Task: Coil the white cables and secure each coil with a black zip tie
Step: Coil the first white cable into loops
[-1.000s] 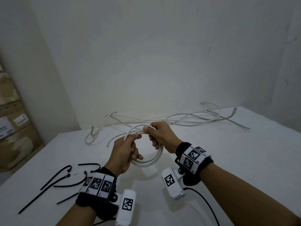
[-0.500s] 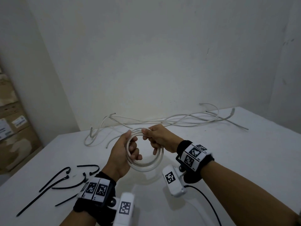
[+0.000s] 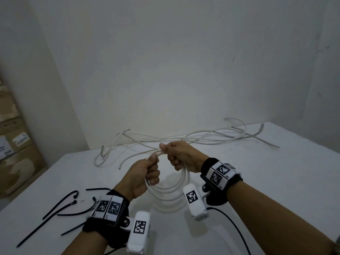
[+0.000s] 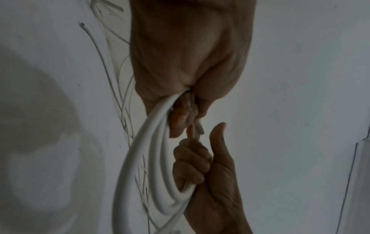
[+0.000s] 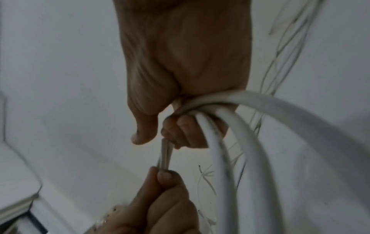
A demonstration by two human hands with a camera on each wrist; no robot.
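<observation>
A coil of white cable hangs in the air between my two hands, over the white table. My left hand grips the coil's upper left side, fingers curled round the loops. My right hand closes on the coil's top, and the loops run through its fist. A short stretch of cable runs between the two hands' pinching fingertips. Several black zip ties lie loose on the table left of my left wrist.
More white cables lie tangled along the table's back edge by the wall. Cardboard boxes stand beyond the table's left edge. A thin black wire trails from my right wrist camera.
My left hand has shifted up the coil toward my right hand. The coil, facing me before, now hangs lower beneath both hands.
</observation>
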